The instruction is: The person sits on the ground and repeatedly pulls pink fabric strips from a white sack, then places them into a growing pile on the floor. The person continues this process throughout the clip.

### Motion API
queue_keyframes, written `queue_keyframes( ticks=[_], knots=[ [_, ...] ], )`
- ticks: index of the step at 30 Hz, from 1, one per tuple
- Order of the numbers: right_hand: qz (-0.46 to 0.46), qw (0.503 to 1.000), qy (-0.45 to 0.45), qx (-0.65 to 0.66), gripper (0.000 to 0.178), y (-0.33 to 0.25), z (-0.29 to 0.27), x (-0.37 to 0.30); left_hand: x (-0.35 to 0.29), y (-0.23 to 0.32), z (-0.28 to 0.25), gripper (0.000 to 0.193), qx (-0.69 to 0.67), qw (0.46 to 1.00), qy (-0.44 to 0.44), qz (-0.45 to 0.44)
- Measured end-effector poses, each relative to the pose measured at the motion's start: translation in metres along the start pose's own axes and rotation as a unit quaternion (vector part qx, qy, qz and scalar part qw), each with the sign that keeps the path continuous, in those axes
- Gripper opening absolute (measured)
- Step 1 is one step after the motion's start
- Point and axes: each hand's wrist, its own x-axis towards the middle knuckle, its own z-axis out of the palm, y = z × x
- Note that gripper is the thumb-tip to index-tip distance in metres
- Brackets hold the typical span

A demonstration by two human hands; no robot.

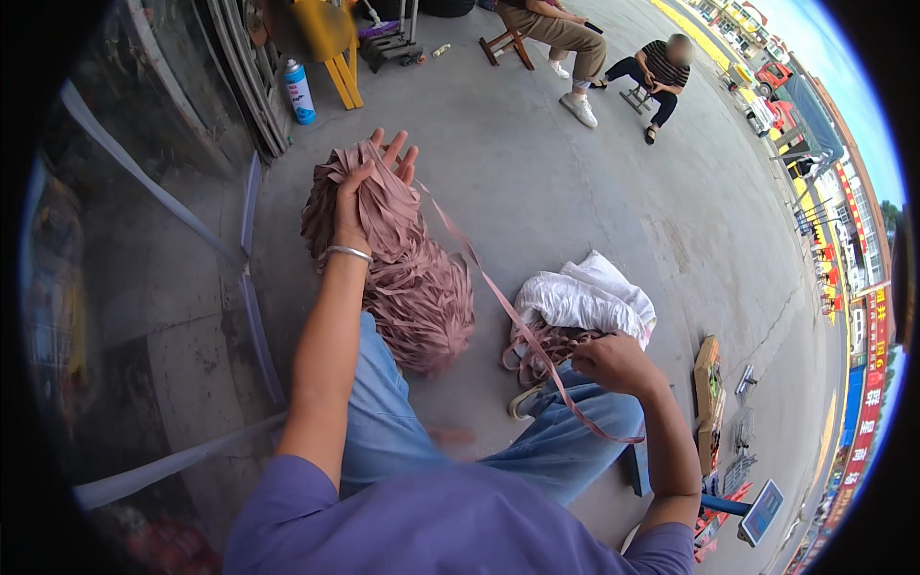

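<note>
A thick bundle of dusty-pink fabric strips (pixel 407 297) hangs from my left hand (pixel 379 177), which has its thumb and palm around the top and its fingertips spread beyond. From that hand one long pink strip (pixel 494 292) slants down to the right, crossing in front of my right knee. My right hand (pixel 618 362) is closed, fingers curled down, at the mouth of a white sack (pixel 585 292). More pink strips (pixel 541 345) spill from the sack beside those fingertips. What the right fingers pinch is hidden.
Glass panels (pixel 163 316) stand close on my left. A blue spray can (pixel 299 93) and yellow stand (pixel 343 72) are beyond. Two people sit on low stools ahead, one in a striped top (pixel 666 67). At right are wooden trays (pixel 707 393) and a scale display (pixel 762 513).
</note>
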Motion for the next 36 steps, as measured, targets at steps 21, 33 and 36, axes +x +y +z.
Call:
queue_keyframes(
  ticks=[21,33,36],
  knots=[
    [0.253,0.866,0.372,0.221,0.012,0.061,-0.039,0.031,-0.002,0.006,-0.022,0.054,-0.115,0.981,-0.096,-0.119],
    [0.010,0.979,0.089,0.183,0.019,-0.037,0.002,0.104,-0.006,-0.008,-0.028,0.054,0.010,0.981,-0.059,-0.187],
    [-0.051,0.951,0.155,0.263,0.020,-0.067,-0.037,0.149,-0.014,-0.032,-0.005,0.057,0.053,0.976,-0.033,-0.207]
  ],
)
